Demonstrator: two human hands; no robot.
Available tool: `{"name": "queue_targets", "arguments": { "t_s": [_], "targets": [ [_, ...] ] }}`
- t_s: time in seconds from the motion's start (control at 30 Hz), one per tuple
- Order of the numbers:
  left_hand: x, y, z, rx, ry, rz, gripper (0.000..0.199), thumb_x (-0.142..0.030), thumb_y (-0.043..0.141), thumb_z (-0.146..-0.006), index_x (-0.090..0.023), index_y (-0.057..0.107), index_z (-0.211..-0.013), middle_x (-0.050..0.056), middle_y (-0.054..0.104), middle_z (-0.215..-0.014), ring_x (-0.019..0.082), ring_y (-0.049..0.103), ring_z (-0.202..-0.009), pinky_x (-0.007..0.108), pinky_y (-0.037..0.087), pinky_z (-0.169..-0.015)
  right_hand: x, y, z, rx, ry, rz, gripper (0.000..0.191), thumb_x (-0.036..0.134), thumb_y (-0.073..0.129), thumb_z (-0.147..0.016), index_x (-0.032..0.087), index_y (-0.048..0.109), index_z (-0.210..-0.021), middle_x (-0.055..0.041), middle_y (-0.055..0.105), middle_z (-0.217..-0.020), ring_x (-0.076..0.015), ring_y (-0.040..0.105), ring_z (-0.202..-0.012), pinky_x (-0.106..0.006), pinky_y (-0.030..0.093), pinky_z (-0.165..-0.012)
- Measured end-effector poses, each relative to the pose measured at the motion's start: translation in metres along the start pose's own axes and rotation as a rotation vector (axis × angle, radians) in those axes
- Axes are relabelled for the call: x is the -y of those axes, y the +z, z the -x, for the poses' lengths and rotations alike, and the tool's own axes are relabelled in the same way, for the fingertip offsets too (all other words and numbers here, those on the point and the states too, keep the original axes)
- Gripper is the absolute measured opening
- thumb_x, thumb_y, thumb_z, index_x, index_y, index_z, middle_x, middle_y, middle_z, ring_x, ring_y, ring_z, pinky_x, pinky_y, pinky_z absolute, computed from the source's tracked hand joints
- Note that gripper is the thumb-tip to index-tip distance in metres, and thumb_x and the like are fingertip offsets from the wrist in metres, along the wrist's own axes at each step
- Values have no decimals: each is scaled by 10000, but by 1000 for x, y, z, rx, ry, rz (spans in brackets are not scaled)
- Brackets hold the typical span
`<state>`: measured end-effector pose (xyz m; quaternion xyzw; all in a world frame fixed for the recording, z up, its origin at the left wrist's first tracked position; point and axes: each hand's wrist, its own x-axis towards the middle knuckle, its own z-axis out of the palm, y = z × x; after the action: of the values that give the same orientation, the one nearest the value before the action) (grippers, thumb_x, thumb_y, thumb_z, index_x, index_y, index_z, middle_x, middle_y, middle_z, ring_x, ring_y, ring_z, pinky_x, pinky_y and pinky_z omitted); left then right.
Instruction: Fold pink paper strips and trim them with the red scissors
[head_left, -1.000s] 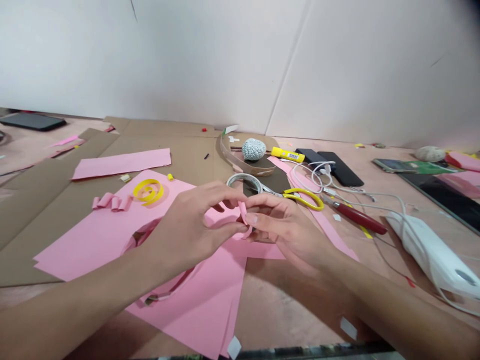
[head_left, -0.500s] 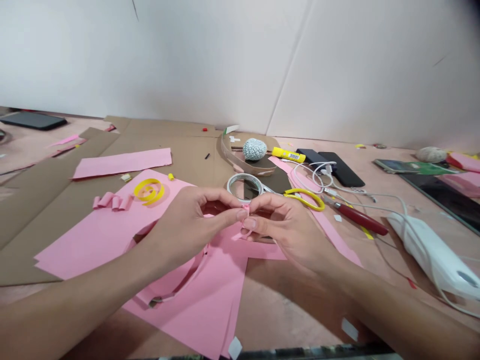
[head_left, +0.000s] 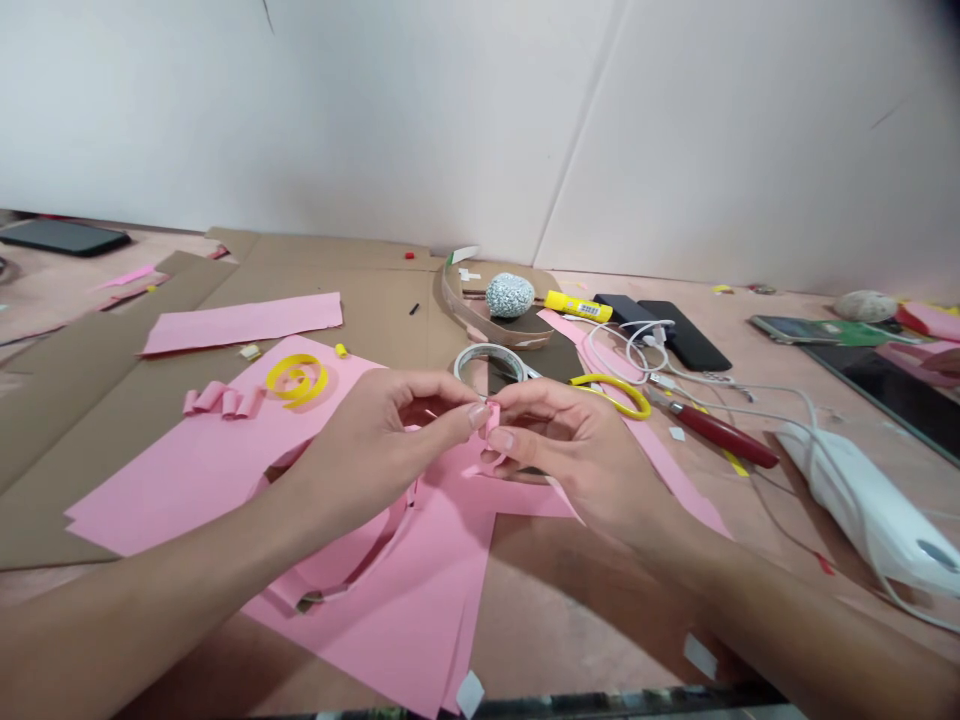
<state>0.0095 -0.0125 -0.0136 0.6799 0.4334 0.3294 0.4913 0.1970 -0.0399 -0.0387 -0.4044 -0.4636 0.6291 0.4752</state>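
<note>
Pink paper strip is pinched between the fingertips of the left hand and the right hand, above a pink paper sheet. Yellow-handled scissors lie just beyond the right hand.

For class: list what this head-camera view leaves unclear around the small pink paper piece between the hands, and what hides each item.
Head view:
- The pink paper curl: its full shape is hidden by the fingers of the left hand and right hand.
- The white device: cut off by the right edge.
- The glue stick: its label is too small to read.
</note>
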Motion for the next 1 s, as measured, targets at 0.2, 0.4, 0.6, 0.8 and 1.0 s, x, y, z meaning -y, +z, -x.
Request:
{"name": "queue_targets", "arguments": {
  "t_s": [0.2,0.4,0.6,0.8,1.0],
  "targets": [
    [-2,2,2,17,54,-115,115,-311,706,-866,-222,768,-827,-19,779,-855,139,688,-790,212,506,-686,-5,-1,2,-43,-60,183,190,256,840,-739,230,723,-887,-16,715,-875,-169,673,-792,-297,594,-695],
    [-7,4,6,-49,158,-94,107,-202,665,-870,-185,761,-827,-7,767,-817,124,687,-761,193,513,-671,-3,4,5,-86,-157,261,186,246,829,-738,231,704,-874,-16,706,-861,-169,666,-785,-266,596,-646],
    [-5,-5,1,-187,149,192,38,-185,703,-829,-153,705,-809,7,718,-768,128,669,-706,217,540,-646,-1,3,7,-128,-124,403,148,347,750,-819,243,728,-921,-33,712,-869,-161,658,-687,-278,599,-621],
    [-18,-21,-2,-158,184,140,106,-267,714,-859,-174,746,-901,10,731,-857,116,648,-738,212,536,-677,-9,2,5,-92,-95,447,159,390,701,-855,234,715,-889,-22,695,-775,-178,652,-674,-291,582,-634],
    [-48,-45,31,-227,243,-45,103,-282,670,-912,-219,716,-980,18,751,-916,164,703,-878,247,533,-782,-10,4,7,-25,-149,563,133,340,648,-882,223,704,-852,-24,702,-790,-176,640,-694,-267,524,-619]
  ]
}}
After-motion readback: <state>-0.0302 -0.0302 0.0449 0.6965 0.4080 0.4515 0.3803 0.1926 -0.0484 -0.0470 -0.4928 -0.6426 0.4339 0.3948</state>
